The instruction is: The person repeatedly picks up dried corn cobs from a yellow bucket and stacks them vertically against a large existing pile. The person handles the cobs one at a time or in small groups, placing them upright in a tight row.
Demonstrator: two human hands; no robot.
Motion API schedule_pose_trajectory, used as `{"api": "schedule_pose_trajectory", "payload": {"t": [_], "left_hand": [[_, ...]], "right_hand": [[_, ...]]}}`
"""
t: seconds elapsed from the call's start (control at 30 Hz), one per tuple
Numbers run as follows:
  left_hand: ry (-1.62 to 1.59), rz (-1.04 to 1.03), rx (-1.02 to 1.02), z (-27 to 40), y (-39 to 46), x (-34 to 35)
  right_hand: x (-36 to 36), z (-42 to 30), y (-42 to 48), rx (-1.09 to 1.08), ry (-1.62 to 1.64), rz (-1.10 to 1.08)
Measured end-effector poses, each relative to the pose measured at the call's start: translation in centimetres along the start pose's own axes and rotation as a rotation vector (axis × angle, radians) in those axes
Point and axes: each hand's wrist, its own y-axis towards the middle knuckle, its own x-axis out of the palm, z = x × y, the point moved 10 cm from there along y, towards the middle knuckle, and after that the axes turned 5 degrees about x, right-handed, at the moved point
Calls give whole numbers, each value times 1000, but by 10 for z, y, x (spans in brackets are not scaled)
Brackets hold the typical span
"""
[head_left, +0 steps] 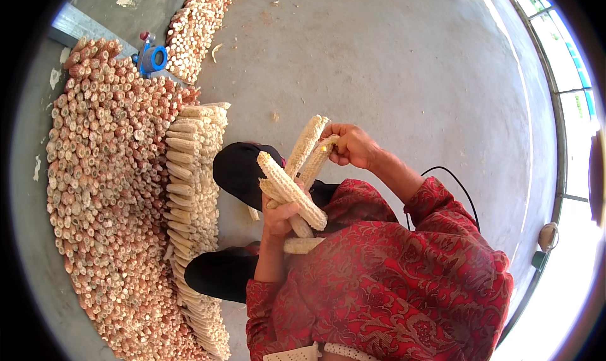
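Observation:
My left hand (278,218) grips several pale, shelled corn cobs in a crossed bunch above my lap. The uppermost cob (292,191) slants across the bunch, and my left thumb lies against it. Pinched at its far end by my right hand (352,145) is another cob (316,164), with a yellow kernel showing near the fingers. Beside it a thicker cob (307,143) points up and away, close to the right fingertips. One more cob (303,245) lies by my red patterned shirt, below the left hand.
A neat stack of pale cobs (199,171) runs along my feet side, against a large heap of reddish cobs (109,195). A blue gauge-like device (152,58) sits by a metal beam (90,27). More cobs (196,34) lie beyond. A black cable (450,171) loops behind my right arm.

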Motion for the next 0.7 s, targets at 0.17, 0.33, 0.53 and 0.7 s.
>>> {"api": "schedule_pose_trajectory", "payload": {"t": [0.17,0.33,0.53,0.7], "left_hand": [[-290,-12,42,12,4,9],[-340,-93,41,10,4,15],[-386,-141,78,10,4,24],[-380,-91,66,4,-1,19]], "right_hand": [[17,-11,-12,-106,175,-120],[22,-17,-21,-156,170,-204],[16,-14,-24,-193,96,-218],[22,-17,-30,-223,152,-262]]}}
